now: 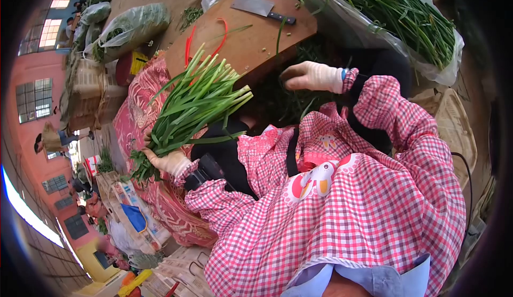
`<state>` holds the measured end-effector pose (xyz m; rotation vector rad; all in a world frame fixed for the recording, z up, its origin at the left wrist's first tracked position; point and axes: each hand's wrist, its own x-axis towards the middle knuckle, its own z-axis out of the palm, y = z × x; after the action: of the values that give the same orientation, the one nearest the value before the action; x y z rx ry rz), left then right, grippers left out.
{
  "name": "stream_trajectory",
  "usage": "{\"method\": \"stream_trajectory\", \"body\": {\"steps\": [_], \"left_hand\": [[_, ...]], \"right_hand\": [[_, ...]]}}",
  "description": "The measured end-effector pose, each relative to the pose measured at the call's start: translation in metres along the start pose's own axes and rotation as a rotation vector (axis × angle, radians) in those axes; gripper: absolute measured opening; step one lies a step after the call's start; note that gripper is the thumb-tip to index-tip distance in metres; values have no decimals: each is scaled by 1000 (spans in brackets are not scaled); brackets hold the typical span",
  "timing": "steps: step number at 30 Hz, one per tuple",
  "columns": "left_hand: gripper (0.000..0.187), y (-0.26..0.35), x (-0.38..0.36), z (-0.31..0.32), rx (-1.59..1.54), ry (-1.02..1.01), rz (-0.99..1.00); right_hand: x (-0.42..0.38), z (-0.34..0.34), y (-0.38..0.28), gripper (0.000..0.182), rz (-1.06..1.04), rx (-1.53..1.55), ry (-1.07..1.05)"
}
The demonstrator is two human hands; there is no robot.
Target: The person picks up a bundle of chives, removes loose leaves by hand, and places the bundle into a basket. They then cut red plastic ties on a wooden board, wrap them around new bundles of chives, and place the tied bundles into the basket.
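bunching, apparently the step in hand, has the left hand point(166, 161) grasping green stalks point(195, 110) beside the desk point(262, 35), while the right hand point(304, 77) hangs half-curled, its contents unclear, the next move likely calling for it to even their pale ends.

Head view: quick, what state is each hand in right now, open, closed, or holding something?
Left hand: closed, holding a bunch of greens.
Right hand: fingers bent; cannot tell if it holds anything.

Left grip point(169, 162) curled, right grip point(310, 77) turned inward, elbow point(393, 96) bent.
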<state>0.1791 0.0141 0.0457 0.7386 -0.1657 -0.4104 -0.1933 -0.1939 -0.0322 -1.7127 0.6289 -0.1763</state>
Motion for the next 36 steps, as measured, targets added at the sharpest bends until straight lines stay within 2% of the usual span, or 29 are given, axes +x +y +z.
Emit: {"method": "stream_trajectory", "body": {"steps": [2, 3, 4, 6, 8, 10, 12, 13, 14, 16, 17, 18, 19, 20, 22, 23, 24, 26, 27, 28, 30, 33, 35, 36], "left_hand": [[25, -4, -4, 13, -5, 26, -52], [24, -8, 0, 13, -58, -90, -88], [24, -11, 1, 13, -61, -98, -88], [22, -18, -12, 35, 31, -413, -79], [26, -19, -7, 39, -23, -443, -105], [30, -18, -11, 47, 68, -583, -76], [31, -15, -20, 50, 47, -524, -148], [27, -16, -24, 53, 81, -439, -104], [24, -16, -26, 55, 113, -355, -57], [23, -16, -4, 24, -1, -291, -124], [22, -16, -2, 17, -67, -162, -142], [21, -16, 1, 9, -132, -32, -159], [18, -17, 8, -5, -125, -224, -30], [18, -14, 9, -11, -126, -223, -31], [17, -7, 7, -20, -601, -240, -309], [18, -6, 2, -14, -507, -272, -296], [18, -5, 7, -19, -507, -272, -292], [18, -2, 18, -33, -658, -223, -348], [18, -3, 12, -24, -659, -224, -349], [20, -4, 4, -16, -591, -299, -377], [23, -6, -10, -3, -523, -367, -402], [23, -10, -9, 5, -527, -479, -472], [24, -11, 0, 5, -634, -288, -483], [24, -11, 3, 7, -631, -288, -466]], "right_hand": [[16, 18, -11, 45, 89, 505, 18], [21, 27, -20, 46, 113, 712, -75], [28, 37, -28, 46, 135, 918, -171], [47, 64, -28, 42, -43, 1428, -377], [48, 74, -41, 39, -47, 1547, -388], [36, 69, -56, 38, -23, 1528, -317], [36, 71, -57, 33, -145, 1334, -320], [33, 68, -58, 28, -115, 1210, -272], [30, 65, -59, 28, -113, 1210, -273], [20, 57, -56, 29, -138, 1028, -252], [14, 50, -53, 29, -144, 1061, -363], [9, 43, -49, 27, -207, 986, -387], [1, 34, -46, 26, -210, 914, -408], [-9, 23, -47, 26, -213, 841, -429], [-23, 3, -39, 25, -6, 564, -453], [-27, -4, -36, 24, 25, 341, -456], [-35, -17, -59, 23, 200, -160, -477], [-35, -13, -37, 32, 74, -962, -350], [-33, -14, -27, 39, -120, -1001, -142], [-27, -13, -20, 39, -120, -1006, -141], [-14, -4, -35, 41, -370, -518, 309], [8, 10, -63, 35, -425, -573, 429], [21, 14, -69, 30, -410, -672, 338], [27, 16, -72, 26, -387, -774, 248]]}}
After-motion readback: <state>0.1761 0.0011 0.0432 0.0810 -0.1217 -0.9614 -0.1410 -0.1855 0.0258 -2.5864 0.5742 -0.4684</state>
